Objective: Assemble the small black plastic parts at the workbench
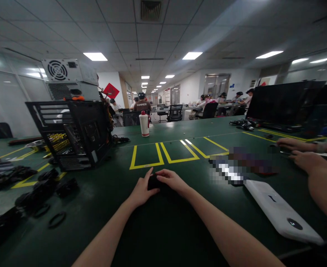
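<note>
Both my hands rest close together over the green table, just in front of the yellow tape outlines. Between them is a small black object, mostly hidden and too dark to name. My left hand holds its left side, thumb and index finger apart around it. My right hand meets it from the right, with curled fingers at its upper edge.
A black computer case carries silver power supplies at left. Black parts and rings lie nearby. A white bottle stands behind the tape. At right are a white phone, another person's hands and monitors.
</note>
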Demonstrator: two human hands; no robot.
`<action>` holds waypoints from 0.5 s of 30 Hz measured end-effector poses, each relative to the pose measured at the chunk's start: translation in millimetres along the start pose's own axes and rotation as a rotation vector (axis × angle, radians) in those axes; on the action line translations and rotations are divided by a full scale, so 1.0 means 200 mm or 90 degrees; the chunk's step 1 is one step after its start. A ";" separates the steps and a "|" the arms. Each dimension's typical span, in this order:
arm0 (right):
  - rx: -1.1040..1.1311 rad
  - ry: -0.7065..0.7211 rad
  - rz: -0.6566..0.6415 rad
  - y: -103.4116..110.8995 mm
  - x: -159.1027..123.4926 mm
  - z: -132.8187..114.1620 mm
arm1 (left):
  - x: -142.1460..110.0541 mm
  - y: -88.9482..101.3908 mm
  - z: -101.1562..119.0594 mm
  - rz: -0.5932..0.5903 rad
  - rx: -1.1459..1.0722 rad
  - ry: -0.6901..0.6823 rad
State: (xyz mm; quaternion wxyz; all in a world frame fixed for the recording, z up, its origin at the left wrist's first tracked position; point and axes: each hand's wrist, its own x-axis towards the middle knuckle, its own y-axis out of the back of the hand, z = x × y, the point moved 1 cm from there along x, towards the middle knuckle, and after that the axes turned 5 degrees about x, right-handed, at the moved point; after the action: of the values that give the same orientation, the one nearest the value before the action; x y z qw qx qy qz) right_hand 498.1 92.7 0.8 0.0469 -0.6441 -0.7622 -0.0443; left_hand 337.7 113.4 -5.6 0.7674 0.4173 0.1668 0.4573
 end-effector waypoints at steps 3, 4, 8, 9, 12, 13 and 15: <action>0.003 0.024 -0.009 0.00 0.00 0.00 | 0.00 0.00 0.01 0.001 0.017 -0.034; 0.011 0.016 -0.017 0.00 0.00 0.01 | 0.00 0.00 0.01 0.001 0.021 -0.043; 0.031 -0.005 -0.022 -0.01 0.01 0.03 | 0.01 -0.01 -0.01 0.011 0.028 -0.071; 0.028 0.000 -0.013 -0.01 0.02 0.04 | 0.01 -0.01 -0.01 0.012 0.025 -0.082; -0.002 -0.006 0.012 -0.01 0.04 0.07 | 0.01 -0.02 -0.04 0.015 0.018 -0.095; -0.008 -0.004 0.014 -0.01 0.04 0.08 | 0.02 -0.02 -0.05 0.013 0.018 -0.094; 0.000 0.011 0.000 -0.01 0.04 0.09 | 0.02 -0.02 -0.06 0.008 0.024 -0.093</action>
State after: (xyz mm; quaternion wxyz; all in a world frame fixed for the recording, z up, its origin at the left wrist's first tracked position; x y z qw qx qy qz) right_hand 495.3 102.5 -15.1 0.0537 -0.6434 -0.7620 -0.0499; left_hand 334.3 120.7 -14.9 0.7666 0.4650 0.1159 0.4273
